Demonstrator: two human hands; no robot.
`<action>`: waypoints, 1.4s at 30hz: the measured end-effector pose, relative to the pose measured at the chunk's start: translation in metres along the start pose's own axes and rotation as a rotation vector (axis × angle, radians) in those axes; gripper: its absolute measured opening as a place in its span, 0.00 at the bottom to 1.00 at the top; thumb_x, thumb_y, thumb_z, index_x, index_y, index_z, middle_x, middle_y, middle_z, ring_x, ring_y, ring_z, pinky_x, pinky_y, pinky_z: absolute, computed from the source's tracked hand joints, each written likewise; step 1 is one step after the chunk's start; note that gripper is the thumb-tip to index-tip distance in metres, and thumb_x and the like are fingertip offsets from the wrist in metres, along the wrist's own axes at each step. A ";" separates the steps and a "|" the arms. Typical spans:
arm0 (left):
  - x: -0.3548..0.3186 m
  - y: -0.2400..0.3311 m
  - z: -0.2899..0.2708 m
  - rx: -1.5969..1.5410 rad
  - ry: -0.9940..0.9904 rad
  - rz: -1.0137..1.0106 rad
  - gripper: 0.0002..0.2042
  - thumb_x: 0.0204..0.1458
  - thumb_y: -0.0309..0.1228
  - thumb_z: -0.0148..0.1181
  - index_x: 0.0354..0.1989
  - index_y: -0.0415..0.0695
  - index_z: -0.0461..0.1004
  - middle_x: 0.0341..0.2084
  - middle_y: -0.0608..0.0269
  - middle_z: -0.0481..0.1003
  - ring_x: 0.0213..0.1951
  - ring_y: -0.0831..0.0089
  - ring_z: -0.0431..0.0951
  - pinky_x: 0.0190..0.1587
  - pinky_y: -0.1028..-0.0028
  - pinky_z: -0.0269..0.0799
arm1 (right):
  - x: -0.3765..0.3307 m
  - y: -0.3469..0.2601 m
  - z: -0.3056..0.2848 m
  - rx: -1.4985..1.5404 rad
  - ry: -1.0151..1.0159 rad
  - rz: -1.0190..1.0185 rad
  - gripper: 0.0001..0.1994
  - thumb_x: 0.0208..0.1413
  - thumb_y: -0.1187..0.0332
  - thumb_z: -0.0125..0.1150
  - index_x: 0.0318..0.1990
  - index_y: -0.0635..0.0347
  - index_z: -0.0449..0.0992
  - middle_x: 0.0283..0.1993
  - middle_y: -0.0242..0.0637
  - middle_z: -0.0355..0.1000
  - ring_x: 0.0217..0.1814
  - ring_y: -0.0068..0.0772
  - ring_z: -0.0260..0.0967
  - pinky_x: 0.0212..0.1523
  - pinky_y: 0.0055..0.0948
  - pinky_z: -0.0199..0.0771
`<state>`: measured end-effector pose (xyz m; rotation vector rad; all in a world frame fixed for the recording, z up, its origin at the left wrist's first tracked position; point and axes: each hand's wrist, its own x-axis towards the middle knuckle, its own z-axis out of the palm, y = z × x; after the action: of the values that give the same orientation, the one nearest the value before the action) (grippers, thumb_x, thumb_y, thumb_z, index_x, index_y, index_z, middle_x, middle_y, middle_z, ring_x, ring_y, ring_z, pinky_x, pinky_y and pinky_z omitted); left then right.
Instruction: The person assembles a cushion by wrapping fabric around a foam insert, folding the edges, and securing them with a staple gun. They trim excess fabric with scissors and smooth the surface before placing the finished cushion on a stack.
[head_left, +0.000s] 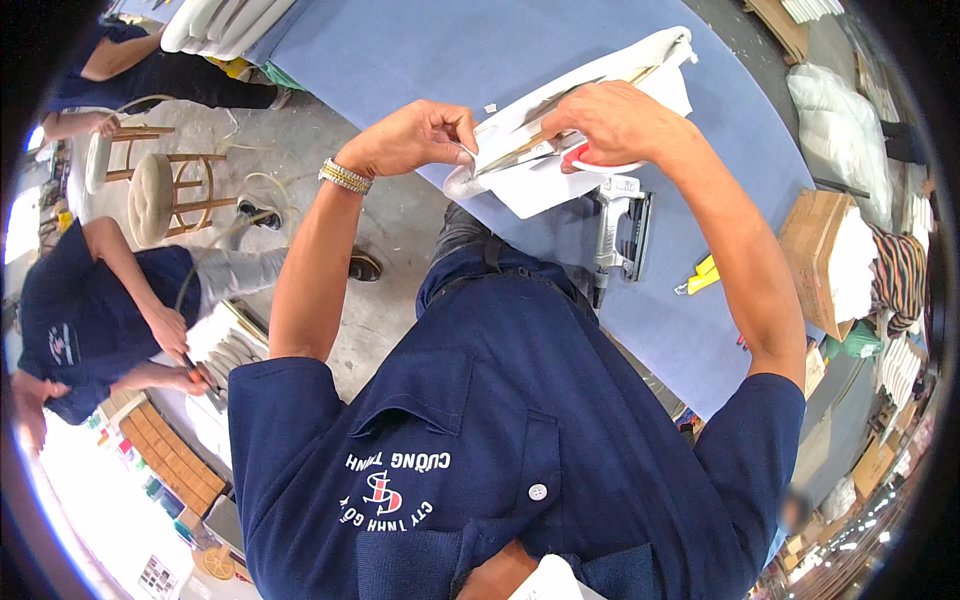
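Left hand (415,135) fingers pinch the white fabric (500,135) edge; right hand (610,120) fingers close over the padded panel (600,80) above the blue counter (420,50), staple gun (620,225) beside

Bright, even workshop light, blown-out glare at lower left, heavy fisheye bending and dark corners.

Right hand (612,122) covers scissor handles (590,158); white fabric piece (590,95) partly hidden under both hands.

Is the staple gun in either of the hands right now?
No. The staple gun lies on the blue table, while the left hand and right hand grip the white upholstered piece.
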<state>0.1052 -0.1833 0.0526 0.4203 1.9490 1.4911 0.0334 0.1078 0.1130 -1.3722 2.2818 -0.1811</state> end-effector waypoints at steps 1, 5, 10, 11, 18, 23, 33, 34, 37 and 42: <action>0.000 -0.001 0.001 -0.001 0.014 0.022 0.04 0.56 0.24 0.68 0.37 0.39 0.80 0.37 0.67 0.80 0.43 0.77 0.77 0.52 0.73 0.74 | 0.001 -0.001 0.000 0.005 0.002 -0.002 0.19 0.45 0.61 0.76 0.48 0.48 0.85 0.38 0.43 0.82 0.45 0.50 0.79 0.47 0.48 0.78; 0.003 0.004 0.001 0.072 0.058 0.051 0.04 0.55 0.27 0.69 0.37 0.41 0.81 0.30 0.70 0.80 0.37 0.80 0.76 0.45 0.74 0.73 | 0.005 -0.001 -0.004 -0.021 -0.014 0.003 0.21 0.44 0.60 0.77 0.49 0.47 0.85 0.38 0.42 0.83 0.46 0.49 0.80 0.48 0.47 0.78; 0.004 0.010 0.003 0.089 0.065 0.039 0.04 0.55 0.26 0.68 0.37 0.41 0.81 0.31 0.69 0.81 0.36 0.80 0.76 0.44 0.75 0.73 | 0.010 -0.001 -0.004 -0.024 -0.055 0.024 0.22 0.44 0.58 0.78 0.50 0.45 0.85 0.40 0.42 0.83 0.47 0.47 0.81 0.50 0.46 0.78; 0.005 0.011 0.003 0.095 0.061 0.035 0.04 0.55 0.26 0.68 0.37 0.41 0.81 0.31 0.69 0.81 0.36 0.80 0.76 0.44 0.75 0.73 | 0.010 -0.001 -0.003 -0.019 -0.062 0.028 0.22 0.44 0.58 0.78 0.50 0.45 0.85 0.40 0.42 0.83 0.47 0.47 0.81 0.50 0.46 0.78; 0.006 0.007 0.006 0.066 0.055 0.068 0.04 0.55 0.24 0.67 0.37 0.39 0.81 0.30 0.68 0.80 0.35 0.80 0.76 0.42 0.75 0.74 | 0.012 -0.007 -0.007 0.002 -0.129 0.034 0.22 0.45 0.57 0.78 0.50 0.46 0.85 0.40 0.43 0.83 0.47 0.48 0.81 0.50 0.47 0.79; 0.006 0.003 0.007 -0.012 0.067 0.045 0.03 0.56 0.23 0.66 0.37 0.38 0.80 0.30 0.66 0.81 0.35 0.80 0.78 0.42 0.76 0.75 | 0.012 -0.016 -0.004 -0.066 -0.102 0.014 0.19 0.47 0.59 0.77 0.49 0.45 0.86 0.38 0.43 0.83 0.46 0.49 0.81 0.48 0.48 0.80; 0.004 0.000 0.013 -0.063 0.061 0.018 0.05 0.59 0.23 0.66 0.39 0.36 0.79 0.32 0.67 0.79 0.37 0.80 0.79 0.45 0.77 0.80 | 0.013 -0.031 -0.007 -0.100 -0.110 0.034 0.18 0.49 0.61 0.76 0.49 0.45 0.86 0.38 0.45 0.83 0.46 0.50 0.81 0.49 0.47 0.80; 0.004 0.001 0.014 -0.066 0.063 0.013 0.04 0.59 0.23 0.66 0.39 0.36 0.79 0.32 0.67 0.79 0.37 0.81 0.79 0.45 0.77 0.80 | 0.012 -0.033 -0.008 -0.099 -0.119 0.039 0.18 0.49 0.61 0.75 0.49 0.45 0.86 0.39 0.46 0.83 0.46 0.50 0.81 0.50 0.47 0.79; 0.002 0.002 0.015 -0.076 0.071 0.008 0.04 0.58 0.24 0.66 0.39 0.37 0.79 0.32 0.68 0.79 0.37 0.81 0.79 0.44 0.78 0.80 | 0.012 -0.035 -0.009 -0.094 -0.147 0.056 0.18 0.50 0.61 0.75 0.50 0.44 0.86 0.40 0.46 0.83 0.47 0.50 0.81 0.51 0.47 0.79; 0.002 -0.002 0.015 -0.084 0.082 0.018 0.05 0.58 0.25 0.68 0.39 0.37 0.80 0.32 0.68 0.79 0.37 0.82 0.79 0.44 0.78 0.80 | 0.012 -0.035 -0.007 -0.116 -0.143 0.034 0.18 0.50 0.61 0.75 0.51 0.44 0.86 0.39 0.46 0.82 0.47 0.52 0.80 0.52 0.47 0.78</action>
<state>0.1140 -0.1716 0.0481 0.3460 1.9416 1.6183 0.0536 0.0799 0.1270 -1.3558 2.2244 0.0599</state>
